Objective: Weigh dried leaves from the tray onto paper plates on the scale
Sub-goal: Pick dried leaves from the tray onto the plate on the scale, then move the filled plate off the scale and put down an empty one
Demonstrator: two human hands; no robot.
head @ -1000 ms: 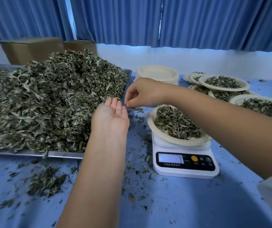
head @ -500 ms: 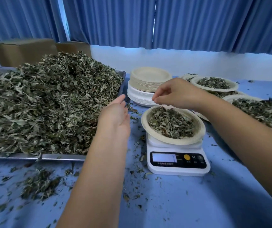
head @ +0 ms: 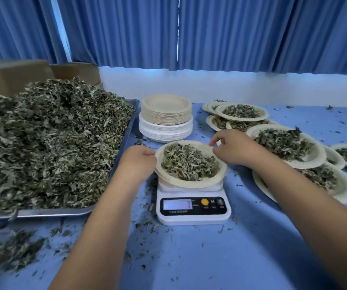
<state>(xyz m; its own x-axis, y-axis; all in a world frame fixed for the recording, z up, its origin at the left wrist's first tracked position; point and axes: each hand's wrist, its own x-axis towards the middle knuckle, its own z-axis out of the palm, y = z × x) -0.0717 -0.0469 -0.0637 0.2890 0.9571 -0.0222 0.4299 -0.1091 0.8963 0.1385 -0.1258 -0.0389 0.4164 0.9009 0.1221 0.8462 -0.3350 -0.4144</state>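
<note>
Grips the left rim of the paper plate (head: 191, 183) with the left hand (head: 138, 162), thumb on top, other fingers hidden beneath. Pinches the far-right rim with the right hand (head: 234, 148), fingers bent. Holds it, full of dried leaves (head: 189, 162), on top of the scale (head: 193, 214), just right of the heaped tray (head: 42, 213), in front of a stack of empty plates (head: 165, 120), left of filled plates (head: 313, 161).

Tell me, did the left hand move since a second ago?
Yes. The left hand went right, away from the tray, and now grips the rim of the plate on the scale.
</note>
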